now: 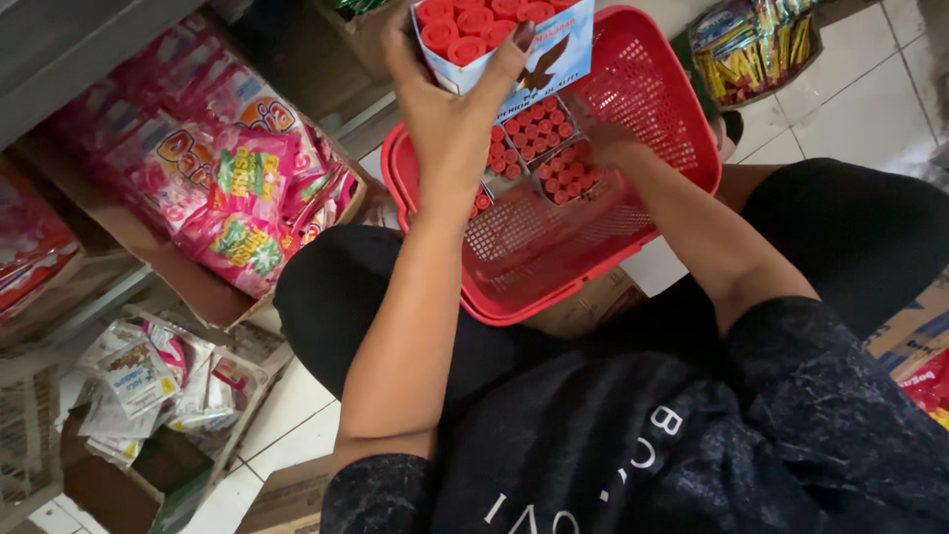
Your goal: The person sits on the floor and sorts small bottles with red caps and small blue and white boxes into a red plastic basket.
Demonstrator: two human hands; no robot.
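Note:
My left hand (450, 109) is raised at the top of the view. It grips a white and blue box (494, 30) packed with red-capped tubes. Below it, a red plastic basket (682, 109) rests on my lap. My right hand (603, 138) reaches into the basket. Its fingers rest on a small open pack of red-capped tubes (565, 170), but I cannot see whether they grip it. A second such pack (539, 129) lies just beside it, and more are partly hidden behind my left wrist.
A cardboard box of pink snack packets (237, 198) stands on the left. A lower carton of white sachets (148, 381) sits beneath it. A bundle of yellow packets (751, 44) lies on the tiled floor (870, 89) at top right. Another carton (919, 331) shows at the right edge.

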